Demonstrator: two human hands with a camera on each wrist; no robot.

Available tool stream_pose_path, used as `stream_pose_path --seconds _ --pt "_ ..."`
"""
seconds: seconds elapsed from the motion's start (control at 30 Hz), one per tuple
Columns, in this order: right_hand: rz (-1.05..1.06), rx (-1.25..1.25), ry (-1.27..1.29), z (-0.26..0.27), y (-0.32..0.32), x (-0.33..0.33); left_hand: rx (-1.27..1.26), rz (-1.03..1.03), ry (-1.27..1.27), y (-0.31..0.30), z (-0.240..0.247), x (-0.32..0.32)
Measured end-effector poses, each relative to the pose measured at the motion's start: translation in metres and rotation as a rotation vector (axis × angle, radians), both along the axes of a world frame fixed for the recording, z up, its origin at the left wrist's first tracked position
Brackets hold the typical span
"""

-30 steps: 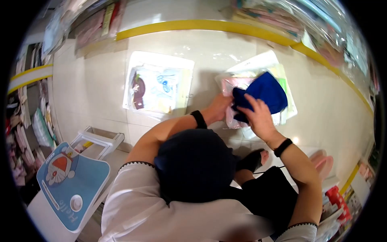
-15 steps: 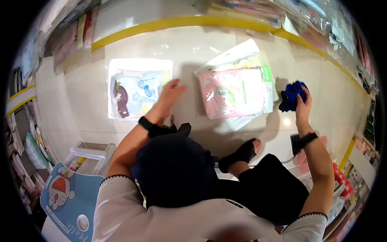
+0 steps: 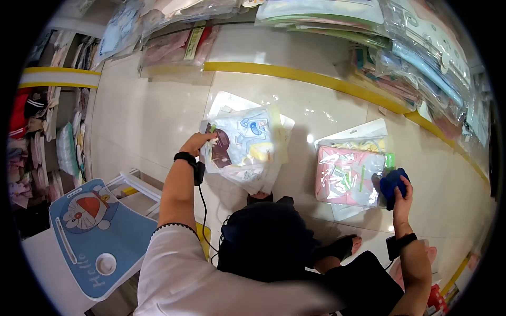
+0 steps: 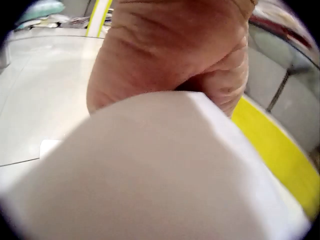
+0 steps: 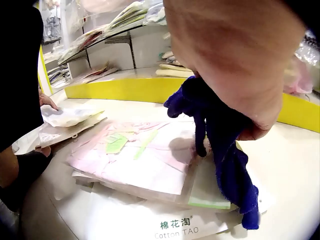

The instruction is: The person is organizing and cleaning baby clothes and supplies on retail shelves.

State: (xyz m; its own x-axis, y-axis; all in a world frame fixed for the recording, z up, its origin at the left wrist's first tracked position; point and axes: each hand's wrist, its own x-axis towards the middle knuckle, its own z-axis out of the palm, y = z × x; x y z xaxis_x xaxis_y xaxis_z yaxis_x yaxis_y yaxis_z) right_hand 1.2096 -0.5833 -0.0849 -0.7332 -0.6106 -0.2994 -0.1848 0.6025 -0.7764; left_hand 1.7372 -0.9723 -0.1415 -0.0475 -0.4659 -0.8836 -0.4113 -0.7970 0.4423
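My left hand (image 3: 197,143) pinches the left edge of a clear package (image 3: 245,138) holding light blue, brown and yellow items, tilted over white packages. In the left wrist view a white sheet-like surface (image 4: 160,165) lies against the left hand (image 4: 170,50). My right hand (image 3: 403,199) grips a bunched dark blue cloth (image 3: 391,184) at the right edge of a pink package (image 3: 345,176). From the right wrist, the blue cloth (image 5: 227,150) hangs from the right hand (image 5: 240,65) above the package's right side.
Shelves with bagged goods (image 3: 321,13) stand behind a yellow edge strip (image 3: 305,78). A blue tray-topped chair (image 3: 105,231) is at the lower left. Racks of goods (image 3: 66,147) line the left. A foot (image 3: 345,246) in a black sandal is near the pink package.
The left hand has moved onto the left package, which is now lifted and tilted. The blue cloth was spread over the pink package, then bunched in my right hand at its right. The view has shifted.
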Motion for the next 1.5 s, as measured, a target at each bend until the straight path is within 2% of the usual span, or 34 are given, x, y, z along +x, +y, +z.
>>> stream_pose_path --seconds 0.03,0.13,0.17,0.27,0.33,0.37,0.47,0.6,0.67,0.73,0.8,0.87,0.93,1.07,1.1,1.17,1.2,1.23,1.27,1.33,1.37,1.4,1.47,1.5 --pt "0.026 -0.016 0.035 -0.003 0.003 -0.004 0.046 0.051 0.106 -0.003 0.008 0.005" --pt "-0.008 -0.059 0.0 0.001 0.003 -0.007 -0.141 0.139 0.286 0.003 0.066 -0.017" --pt "-0.043 -0.082 -0.017 -0.006 0.006 -0.011 -0.161 0.109 0.371 0.004 0.086 -0.023" --pt "-0.109 -0.107 -0.032 0.001 -0.001 -0.011 -0.168 0.122 0.73 0.032 0.152 -0.09" --pt "-0.161 -0.182 -0.005 0.009 -0.006 -0.014 -0.054 0.128 0.837 0.044 0.163 -0.131" --pt "-0.199 -0.195 0.027 0.017 -0.009 -0.017 0.013 0.121 0.896 0.05 0.159 -0.152" --pt "-0.365 -0.27 0.109 0.031 -0.01 -0.031 0.307 0.098 1.041 0.075 0.103 -0.211" --pt "-0.504 -0.324 0.306 0.046 -0.006 -0.046 0.588 0.026 0.988 0.129 0.051 -0.276" --pt "-0.432 -0.301 0.347 0.059 -0.011 -0.036 0.46 -0.122 0.954 0.157 0.017 -0.299" --pt "-0.11 -0.275 0.437 0.059 -0.03 -0.011 0.295 -0.173 0.789 0.177 -0.001 -0.304" --pt "0.433 -0.199 0.556 0.041 -0.054 0.026 0.231 -0.205 0.713 0.193 -0.019 -0.303" --pt "0.812 -0.085 0.459 0.008 -0.075 0.075 0.308 -0.16 0.766 0.194 -0.029 -0.299" --pt "0.933 0.006 0.645 -0.013 -0.083 0.105 0.197 -0.105 0.744 0.196 -0.03 -0.298" --pt "0.936 0.13 0.578 -0.041 -0.065 0.074 0.131 -0.03 0.784 0.201 -0.036 -0.29" --pt "0.86 0.138 0.635 -0.031 -0.051 0.055 0.168 -0.145 0.651 0.195 -0.033 -0.291" --pt "0.65 0.168 0.733 -0.032 -0.03 0.01 0.163 -0.11 0.658 0.194 -0.039 -0.292" --pt "0.424 0.341 0.515 -0.026 -0.015 -0.02 0.161 -0.097 0.663 0.197 -0.04 -0.293" --pt "0.131 0.326 0.565 -0.034 0.013 -0.039 0.155 -0.073 0.623 0.199 -0.041 -0.295" --pt "-0.011 0.318 0.62 -0.016 0.015 -0.046 0.178 -0.066 0.633 0.195 -0.042 -0.297" --pt "0.116 0.144 0.595 0.011 0.008 -0.028 0.245 -0.033 0.64 0.197 -0.046 -0.293" --pt "0.288 0.091 0.57 0.024 -0.004 -0.006 0.272 -0.041 0.636 0.203 -0.041 -0.291" --pt "0.545 0.097 0.595 0.035 -0.018 0.02 0.283 -0.054 0.638 0.201 -0.036 -0.293" --pt "0.974 -0.006 0.497 0.021 -0.027 0.057 0.275 -0.077 0.636 0.195 -0.038 -0.294" --pt "1.063 0.089 0.475 0.006 -0.023 0.065 0.253 -0.085 0.622 0.199 -0.045 -0.292"
